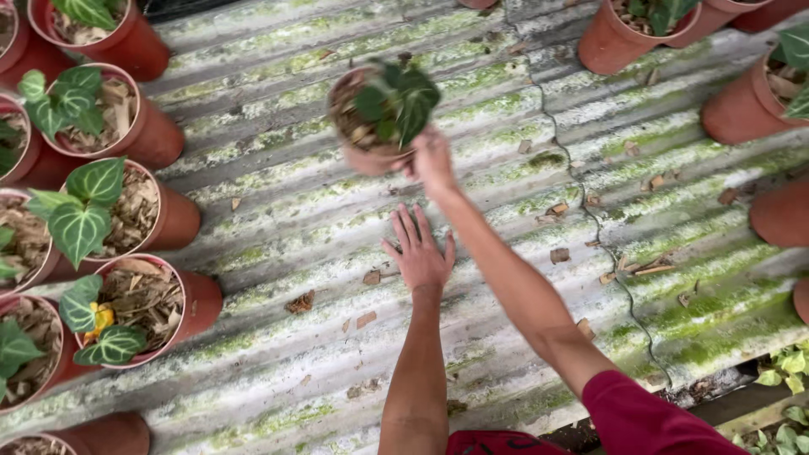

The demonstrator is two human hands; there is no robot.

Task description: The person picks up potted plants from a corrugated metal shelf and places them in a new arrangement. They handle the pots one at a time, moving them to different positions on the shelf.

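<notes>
My right hand (pixel 432 160) reaches far forward and grips the rim of a terracotta-coloured plastic pot (pixel 364 126), tilted, with a small dark-green veined plant (pixel 398 99) and wood chips in it. The pot is just above or touching the corrugated sheet (pixel 278 211); I cannot tell which. Flat on the sheet, palm down with fingers spread, rests my left hand (pixel 418 253), a little nearer to me than the pot. It holds nothing.
The mossy corrugated sheet carries rows of similar potted plants along the left edge (pixel 135 303) and more pots at the top right (pixel 628 29) and right edge (pixel 779 215). Bark chips (pixel 300 302) lie scattered. The sheet's near edge drops off at lower right (pixel 725 396).
</notes>
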